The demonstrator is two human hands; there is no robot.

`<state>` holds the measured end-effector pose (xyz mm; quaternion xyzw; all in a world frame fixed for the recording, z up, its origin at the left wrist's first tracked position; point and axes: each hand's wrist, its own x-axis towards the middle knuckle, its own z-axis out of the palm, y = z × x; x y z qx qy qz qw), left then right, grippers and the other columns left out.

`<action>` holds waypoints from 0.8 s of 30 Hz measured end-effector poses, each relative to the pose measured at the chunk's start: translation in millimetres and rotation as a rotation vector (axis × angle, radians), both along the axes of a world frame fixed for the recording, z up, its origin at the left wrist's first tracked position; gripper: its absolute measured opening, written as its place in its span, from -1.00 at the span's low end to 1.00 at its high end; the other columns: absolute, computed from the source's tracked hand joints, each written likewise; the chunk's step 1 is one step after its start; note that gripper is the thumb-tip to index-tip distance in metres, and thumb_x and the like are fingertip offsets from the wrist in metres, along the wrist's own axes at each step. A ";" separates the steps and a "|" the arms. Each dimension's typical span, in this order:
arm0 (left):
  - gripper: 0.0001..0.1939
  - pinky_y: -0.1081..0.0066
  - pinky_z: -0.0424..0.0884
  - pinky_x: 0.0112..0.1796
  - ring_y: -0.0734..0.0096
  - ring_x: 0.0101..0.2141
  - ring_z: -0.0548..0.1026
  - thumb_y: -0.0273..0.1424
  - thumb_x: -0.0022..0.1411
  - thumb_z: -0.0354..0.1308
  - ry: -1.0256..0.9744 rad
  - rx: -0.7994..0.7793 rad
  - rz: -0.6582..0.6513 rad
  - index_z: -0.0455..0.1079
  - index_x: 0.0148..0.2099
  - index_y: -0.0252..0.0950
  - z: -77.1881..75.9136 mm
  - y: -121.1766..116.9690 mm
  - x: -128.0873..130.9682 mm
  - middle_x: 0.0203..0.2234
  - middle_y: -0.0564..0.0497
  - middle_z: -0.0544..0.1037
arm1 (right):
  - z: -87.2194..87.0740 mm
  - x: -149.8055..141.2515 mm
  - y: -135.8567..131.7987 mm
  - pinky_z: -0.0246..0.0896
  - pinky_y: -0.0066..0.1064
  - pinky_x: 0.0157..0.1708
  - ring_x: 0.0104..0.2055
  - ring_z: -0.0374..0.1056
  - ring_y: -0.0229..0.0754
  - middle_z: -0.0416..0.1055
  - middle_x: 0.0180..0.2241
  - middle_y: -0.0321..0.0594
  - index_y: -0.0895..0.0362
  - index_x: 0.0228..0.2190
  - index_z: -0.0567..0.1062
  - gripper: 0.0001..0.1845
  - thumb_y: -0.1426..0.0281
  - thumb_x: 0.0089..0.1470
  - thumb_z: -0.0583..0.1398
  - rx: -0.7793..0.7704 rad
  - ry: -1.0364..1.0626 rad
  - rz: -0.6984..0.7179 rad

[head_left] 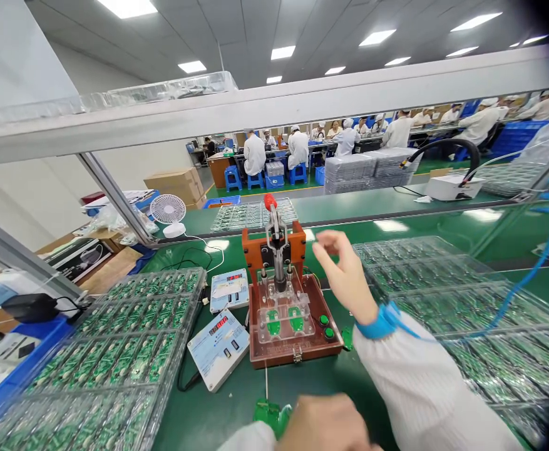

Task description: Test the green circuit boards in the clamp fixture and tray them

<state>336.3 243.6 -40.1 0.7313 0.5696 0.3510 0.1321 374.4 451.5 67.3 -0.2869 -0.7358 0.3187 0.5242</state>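
Observation:
In front of me stands a test fixture [281, 341] with a brown base and an orange upright frame. Its toggle clamp [277, 235] has a red-tipped handle that points up. Two green circuit boards [295, 319] lie side by side under its clear plate. My right hand [344, 269], wearing a blue wrist strap [377, 321], is raised just right of the frame, fingers curved and apart, holding nothing. At the bottom edge my left hand [325, 423] is smeared by motion, and its fingers cannot be made out. Beside it a green circuit board [267, 411] lies near the sleeve.
Two display boxes [220, 347] sit left of the fixture. Clear trays of circuit boards [133, 326] fill the left side, with more trays [443, 294] on the right. A small white fan [168, 210] stands behind. A blue cord [532, 275] runs from the wrist strap.

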 end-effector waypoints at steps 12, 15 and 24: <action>-0.66 -0.12 0.25 0.24 0.06 0.30 0.21 -0.29 0.52 -0.06 0.136 0.055 0.557 0.39 0.22 -0.11 -1.6 29.0 -114.6 0.26 -0.08 0.33 | -87.8 15.3 -58.1 0.26 0.09 0.16 0.21 0.28 0.13 0.46 0.12 -0.06 0.06 0.03 0.54 -0.71 0.39 0.31 0.16 0.125 -0.621 0.100; -0.68 -0.12 0.24 0.24 0.06 0.34 0.17 -0.28 0.51 -0.04 0.088 0.064 0.555 0.40 0.19 -0.12 -6.8 33.7 -111.5 0.28 -0.08 0.32 | -85.5 14.3 -57.0 0.19 0.09 0.23 0.26 0.24 0.13 0.46 0.12 -0.08 0.06 -0.03 0.55 -0.74 0.43 0.28 0.18 0.102 -0.538 0.142; -0.64 0.18 0.53 -0.13 0.14 -0.14 0.60 -0.06 0.42 0.09 0.011 0.182 0.615 0.49 0.04 -0.16 -20.1 -3.5 -115.1 -0.15 -0.08 0.63 | -85.1 40.5 -81.7 0.36 -0.47 -0.26 -0.32 0.48 -0.25 0.55 -0.37 -0.34 0.08 -0.19 0.57 -0.84 0.45 0.16 0.26 -0.441 -0.275 0.362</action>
